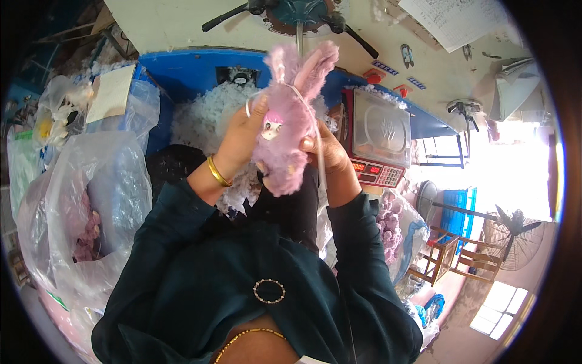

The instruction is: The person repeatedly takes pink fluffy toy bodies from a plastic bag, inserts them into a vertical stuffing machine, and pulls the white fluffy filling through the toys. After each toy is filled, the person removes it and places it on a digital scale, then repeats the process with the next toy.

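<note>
watching from my end: the lilac plush bunny (286, 148) is held up over the lap, in front of the white stuffing (203, 118) in the blue bin (182, 62). left hand (242, 134) is curled round its face side, right hand (330, 151) pinches the other flank, thumb on the fur, so both are part closed on it. body looks filled and the face is on, so i'd guess mostly done; can't tell if a seam's left to close. fur's fluffy, ears upright, pale cord (322, 170) draped across.
</note>
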`<state>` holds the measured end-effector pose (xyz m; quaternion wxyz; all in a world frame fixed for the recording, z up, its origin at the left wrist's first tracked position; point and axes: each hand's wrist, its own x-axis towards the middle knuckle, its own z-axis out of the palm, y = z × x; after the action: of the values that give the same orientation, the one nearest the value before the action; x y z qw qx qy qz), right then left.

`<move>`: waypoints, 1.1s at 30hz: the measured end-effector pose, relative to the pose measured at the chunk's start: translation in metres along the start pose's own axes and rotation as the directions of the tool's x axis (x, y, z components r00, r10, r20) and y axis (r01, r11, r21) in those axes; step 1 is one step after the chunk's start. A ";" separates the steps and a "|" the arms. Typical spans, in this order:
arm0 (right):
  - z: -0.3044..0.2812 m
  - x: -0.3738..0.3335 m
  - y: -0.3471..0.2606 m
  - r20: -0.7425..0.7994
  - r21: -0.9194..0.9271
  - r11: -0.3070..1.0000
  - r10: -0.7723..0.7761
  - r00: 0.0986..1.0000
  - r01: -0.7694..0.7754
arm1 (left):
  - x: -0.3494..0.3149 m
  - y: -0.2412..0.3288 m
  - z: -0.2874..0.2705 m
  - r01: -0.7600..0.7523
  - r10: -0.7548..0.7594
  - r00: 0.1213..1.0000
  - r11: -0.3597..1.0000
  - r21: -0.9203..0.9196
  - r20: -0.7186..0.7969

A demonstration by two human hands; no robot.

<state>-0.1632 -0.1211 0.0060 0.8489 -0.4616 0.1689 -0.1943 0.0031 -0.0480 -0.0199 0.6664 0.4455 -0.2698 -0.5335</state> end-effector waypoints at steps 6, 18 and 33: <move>0.020 0.013 -0.001 -0.097 -0.873 0.487 -0.191 0.977 0.009 | -0.007 0.013 0.007 0.229 -0.201 0.952 0.968 -0.099 0.232; -0.019 0.096 -0.041 0.157 -0.981 -0.193 -0.745 0.648 0.016 | 0.024 0.017 0.028 0.085 -0.106 0.993 0.938 -0.337 -0.043; 0.013 0.057 -0.046 0.040 -0.997 0.035 -0.555 0.831 0.071 | -0.014 0.004 0.001 -0.457 0.372 0.881 0.831 0.317 0.294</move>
<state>-0.1160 -0.1620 0.0455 0.2120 -0.8811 0.2977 -0.3003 0.0003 -0.0348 -0.0140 0.6340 0.4339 -0.5298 -0.3593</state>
